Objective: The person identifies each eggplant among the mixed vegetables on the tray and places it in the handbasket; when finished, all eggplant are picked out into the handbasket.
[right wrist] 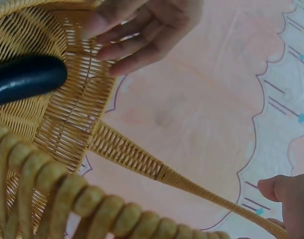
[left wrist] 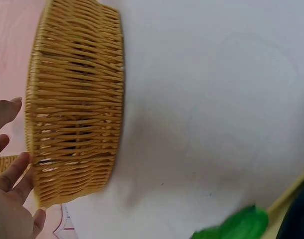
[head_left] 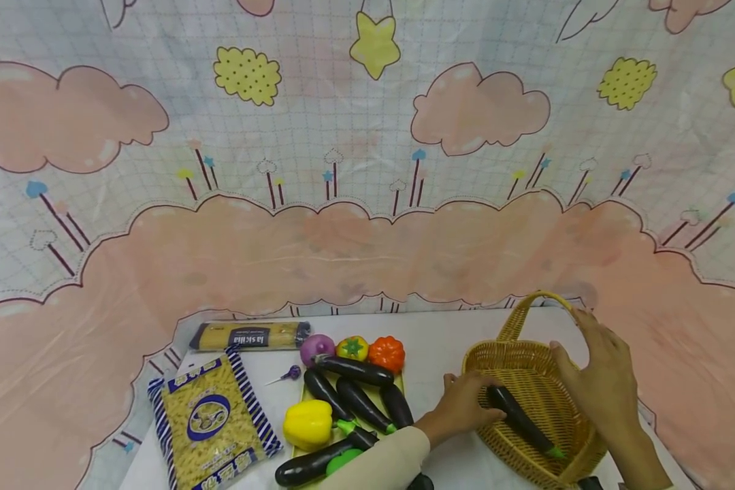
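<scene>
– in the head view?
– lying in a wicker basket (head_left: 529,367) at right: one black eggplant (head_left: 523,422), green stem end nearer the camera.
– and the hands?
– left hand (head_left: 462,405) at the rim, fingers loosely parted just beside the eggplant's rounded end, nothing gripped; right hand (head_left: 606,378) at the arched handle (head_left: 516,318), thumb spread wide; cannot tell about fingers wrapped round it.
– to the left?
– bunched together: more eggplants (head_left: 355,369), a yellow pepper (head_left: 307,423); beside them, a bag of pasta (head_left: 214,449).
– in the left wrist view?
– seen against the basket's woven side: left fingers at the rim, spread; at lower right, a blurred green shape (left wrist: 236,224) and part of a yellow tray (left wrist: 281,209).
– the right wrist view?
– caught inside the basket: the eggplant, apart from the left hand's relaxed fingers; right thumb clear of the handle.
</scene>
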### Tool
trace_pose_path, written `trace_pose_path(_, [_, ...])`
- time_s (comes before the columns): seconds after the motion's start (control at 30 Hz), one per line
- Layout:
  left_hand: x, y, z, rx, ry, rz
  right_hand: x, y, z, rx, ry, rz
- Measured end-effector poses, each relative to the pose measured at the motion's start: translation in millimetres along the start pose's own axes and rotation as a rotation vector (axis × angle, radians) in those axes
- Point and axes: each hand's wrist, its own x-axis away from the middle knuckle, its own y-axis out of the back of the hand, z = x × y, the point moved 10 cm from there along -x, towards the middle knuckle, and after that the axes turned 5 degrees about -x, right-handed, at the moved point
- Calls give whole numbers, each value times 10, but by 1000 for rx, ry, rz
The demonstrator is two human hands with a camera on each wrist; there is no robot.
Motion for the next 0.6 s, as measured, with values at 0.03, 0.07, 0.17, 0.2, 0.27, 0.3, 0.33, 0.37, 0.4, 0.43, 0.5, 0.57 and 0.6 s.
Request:
trace_pose_path(0.03, [13, 39, -3, 14, 1, -5, 3, -3, -5, -2, -7, 4])
trace_pose_path(0.07, [26, 71, -11, 29, 0, -5, 8, -1, -9, -4, -12, 4])
trace_pose_path(0.17, [70, 143, -41, 53, -5, 6, 20, 11, -23, -3, -22, 6])
trace_pose_path(0.2, [87, 161, -52, 55, -6, 12, 22, 15, -26, -3, -24, 7])
trace_pose_path(0.27, [119, 196, -75, 49, -12, 23, 26, 23, -26, 0, -24, 3])
trace_pose_path(0.3, [136, 216, -84, 39, -16, 27, 24, 26, -25, 1, -24, 1])
trace_pose_path(0.33, [154, 239, -93, 30, -23, 29, 26, 25, -24, 2, -27, 2])
trace_pose_path(0.37, [171, 266, -103, 17, -34, 28, 24, 27, -22, 3, -28, -1])
trace_pose_path(0.4, [188, 296, -111, 2, -49, 25, 23, 28, -20, 3, -29, -1])
trace_pose_path(0.43, [206, 328, -116, -8, -69, 22, 22, 30, -15, 3, -27, -3])
trace_pose_path(0.5, [244, 393, -99, -23, -103, 14, 17, 32, -3, 0, -18, -8])
trace_pose_path(0.57, [283, 463, -28, -32, -115, 1, 9, 30, 10, -8, -7, -10])
trace_pose_path(0.6, [303, 497, 29, -38, -112, -8, 6, 26, 15, -13, -2, -9])
